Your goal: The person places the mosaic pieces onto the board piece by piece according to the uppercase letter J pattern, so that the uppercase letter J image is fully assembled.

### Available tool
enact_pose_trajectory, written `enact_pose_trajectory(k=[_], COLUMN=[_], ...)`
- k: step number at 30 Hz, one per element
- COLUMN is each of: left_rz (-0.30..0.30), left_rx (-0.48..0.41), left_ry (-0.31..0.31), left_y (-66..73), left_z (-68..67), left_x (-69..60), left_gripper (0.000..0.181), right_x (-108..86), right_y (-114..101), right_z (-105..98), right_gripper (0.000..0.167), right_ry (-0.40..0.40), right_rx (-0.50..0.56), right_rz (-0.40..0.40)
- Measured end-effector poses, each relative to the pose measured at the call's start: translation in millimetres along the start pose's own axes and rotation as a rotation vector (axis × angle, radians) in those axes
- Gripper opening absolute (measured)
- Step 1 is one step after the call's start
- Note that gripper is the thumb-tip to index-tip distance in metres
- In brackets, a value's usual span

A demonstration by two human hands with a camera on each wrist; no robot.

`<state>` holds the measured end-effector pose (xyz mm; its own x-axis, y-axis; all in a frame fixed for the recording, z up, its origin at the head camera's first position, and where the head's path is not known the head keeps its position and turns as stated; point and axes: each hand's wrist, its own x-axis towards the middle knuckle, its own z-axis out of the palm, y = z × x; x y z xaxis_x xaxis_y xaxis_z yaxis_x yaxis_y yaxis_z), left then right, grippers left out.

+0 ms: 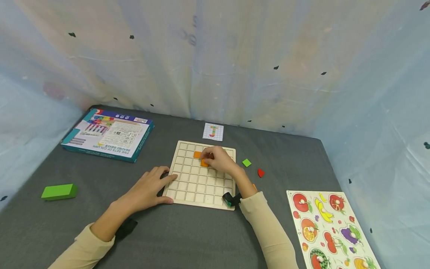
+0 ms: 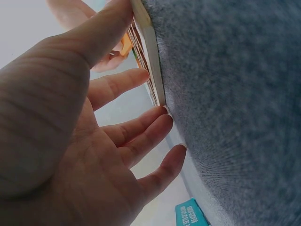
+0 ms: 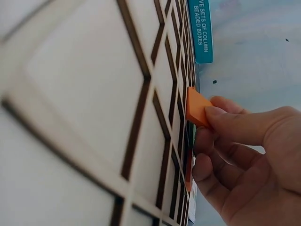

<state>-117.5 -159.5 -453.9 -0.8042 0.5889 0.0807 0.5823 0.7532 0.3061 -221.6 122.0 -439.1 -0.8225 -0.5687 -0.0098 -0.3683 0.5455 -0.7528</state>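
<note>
We see the orange tile (image 1: 204,163) at the wooden board, over a square in its upper part, tilted with one edge at the grid in the right wrist view, so we judge it not yet laid flat. Our right hand (image 1: 220,160) pinches it between thumb and finger.

On the wooden board (image 1: 193,197), a second orange tile (image 1: 197,154) sits in a square up and to the left of the held one. The right wrist view also shows a bit of green (image 3: 193,133) past the fingers, mostly hidden, so we cannot tell just how it sits. Our left hand (image 1: 147,188) lies with fingers spread and extended at the board's left edge, gripping nothing, and seems to steady it.

Just right of the board we have a loose green tile (image 1: 246,163) and a red piece (image 1: 261,172); an orange bit (image 1: 254,186) peeks from behind the right wrist. Beyond the board lies the pattern card (image 1: 213,132), with its orange, green and red figure. Judging by that, we are in the early part: a few pieces placed, most of the stem and the red end left.
</note>
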Motion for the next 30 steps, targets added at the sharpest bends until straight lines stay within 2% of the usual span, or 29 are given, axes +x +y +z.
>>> enact_pose_trajectory(k=[3,13,21,30], left_rz=[0.002,0.01,-0.004,0.003], left_rx=[-0.001,-0.003,-0.002,0.006], left_ry=[0.005,0.017,-0.014,0.008], left_y=[0.4,-0.4,-0.7,-0.9], left_z=[0.1,0.7,1.1,2.0], left_x=[-0.2,-0.6,0.8,0.2], left_gripper=[0.078,0.079,0.079,0.079], right_x=[-0.6,-3.1,-4.0,-5.3], right_y=[-0.5,-5.1,-4.5,-4.9], right_z=[1.1,4.1,4.8,5.0], right_gripper=[0.01,0.009,0.013,0.013], right_ry=[0.013,0.082,0.097,0.08], right_rx=[-0.026,-0.212,-0.242,-0.223], right_rz=[0.011,-0.009,-0.007,-0.004])
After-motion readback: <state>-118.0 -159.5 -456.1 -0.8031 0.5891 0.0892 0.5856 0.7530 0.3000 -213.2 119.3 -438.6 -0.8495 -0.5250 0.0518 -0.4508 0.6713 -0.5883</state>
